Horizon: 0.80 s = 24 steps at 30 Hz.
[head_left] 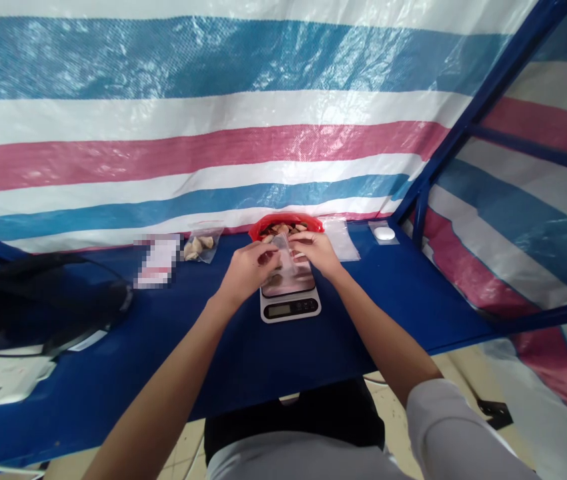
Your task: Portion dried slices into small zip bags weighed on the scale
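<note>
Above a kitchen scale (291, 308) with a shiny metal plate, both hands grip a small clear plastic bag (286, 260). My left hand (253, 263) pinches the bag's left side, fingers closed. On the other side, my right hand (315, 250) holds its edge between thumb and fingers. What the bag contains, if anything, I cannot make out. Just behind the hands sits a red plastic bag (263, 223) with its mouth spread, full of brownish and pale pieces. I cannot read the scale's display.
Left of the hands lie a clear bag of pale pieces (198, 247) and a blurred-out paper (156, 261). Flat clear bags (342, 240) and a white round item (384, 233) are at right. A black mesh object (38, 300) and a power strip (3, 380) occupy the blue table's (173, 360) left end.
</note>
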{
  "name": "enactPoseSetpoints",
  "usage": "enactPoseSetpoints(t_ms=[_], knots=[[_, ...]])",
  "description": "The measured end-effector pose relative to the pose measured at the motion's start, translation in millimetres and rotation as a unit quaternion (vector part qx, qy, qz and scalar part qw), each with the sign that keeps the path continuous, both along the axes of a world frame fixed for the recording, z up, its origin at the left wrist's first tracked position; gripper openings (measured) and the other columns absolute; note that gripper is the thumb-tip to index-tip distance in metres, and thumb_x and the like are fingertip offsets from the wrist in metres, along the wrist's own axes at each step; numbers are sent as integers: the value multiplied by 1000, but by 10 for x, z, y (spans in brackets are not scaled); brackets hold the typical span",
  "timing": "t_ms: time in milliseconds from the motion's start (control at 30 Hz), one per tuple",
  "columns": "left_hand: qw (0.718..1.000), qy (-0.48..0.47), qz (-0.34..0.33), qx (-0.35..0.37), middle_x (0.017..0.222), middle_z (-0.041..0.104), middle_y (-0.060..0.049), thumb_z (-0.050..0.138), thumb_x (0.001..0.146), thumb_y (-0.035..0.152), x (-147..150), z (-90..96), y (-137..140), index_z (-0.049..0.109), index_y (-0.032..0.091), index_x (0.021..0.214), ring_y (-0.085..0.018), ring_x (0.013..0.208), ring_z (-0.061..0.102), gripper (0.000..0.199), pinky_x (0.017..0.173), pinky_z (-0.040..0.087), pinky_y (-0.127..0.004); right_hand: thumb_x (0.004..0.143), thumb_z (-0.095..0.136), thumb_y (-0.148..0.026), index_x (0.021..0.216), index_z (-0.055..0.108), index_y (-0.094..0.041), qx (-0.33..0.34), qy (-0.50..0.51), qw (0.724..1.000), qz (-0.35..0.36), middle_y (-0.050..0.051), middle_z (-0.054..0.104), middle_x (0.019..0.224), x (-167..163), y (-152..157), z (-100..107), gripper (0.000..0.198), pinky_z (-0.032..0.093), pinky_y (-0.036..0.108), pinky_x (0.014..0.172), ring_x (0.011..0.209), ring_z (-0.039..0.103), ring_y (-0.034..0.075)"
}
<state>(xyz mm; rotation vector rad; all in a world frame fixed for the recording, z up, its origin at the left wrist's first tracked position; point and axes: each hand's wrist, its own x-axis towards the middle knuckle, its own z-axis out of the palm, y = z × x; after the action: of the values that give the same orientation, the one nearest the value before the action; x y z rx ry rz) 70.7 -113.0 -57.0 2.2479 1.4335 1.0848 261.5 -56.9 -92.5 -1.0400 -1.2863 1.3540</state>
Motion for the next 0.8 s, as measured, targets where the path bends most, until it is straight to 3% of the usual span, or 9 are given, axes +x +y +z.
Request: enactPoseSetpoints(t_ms=[133,333,600,800], knots=[[998,50,-4,-24,77,71,-5,58,89,30,99,59,109,76,19,79,-16,66,59,23,69,44,-28,66,79,-31,87,82,-21,39,-26,999,9,2,75,93,-28,111,36,23,64,30,63,69,72,16],[998,21,9,-61,73,72,-3,58,89,35,44,31,257,75,19,78,-16,65,60,26,65,41,-27,68,79,-33,86,82,-21,75,-56,994,58,3,77,88,-40,235,117,22,61,28,66,80,71,19],[982,-72,-1,-174,75,75,-3,66,83,49,-36,11,460,81,19,89,-20,71,66,33,64,47,-27,68,80,-32,88,82,-20,27,-48,994,99,4,79,91,-130,385,139,23,62,32,74,83,73,20],[956,-138,-18,-259,62,67,-1,72,80,46,-78,22,549,81,19,78,-15,58,58,29,56,42,-26,67,82,-29,93,82,-20,-4,-19,994,103,5,80,97,-112,433,127,27,64,40,85,92,75,24]])
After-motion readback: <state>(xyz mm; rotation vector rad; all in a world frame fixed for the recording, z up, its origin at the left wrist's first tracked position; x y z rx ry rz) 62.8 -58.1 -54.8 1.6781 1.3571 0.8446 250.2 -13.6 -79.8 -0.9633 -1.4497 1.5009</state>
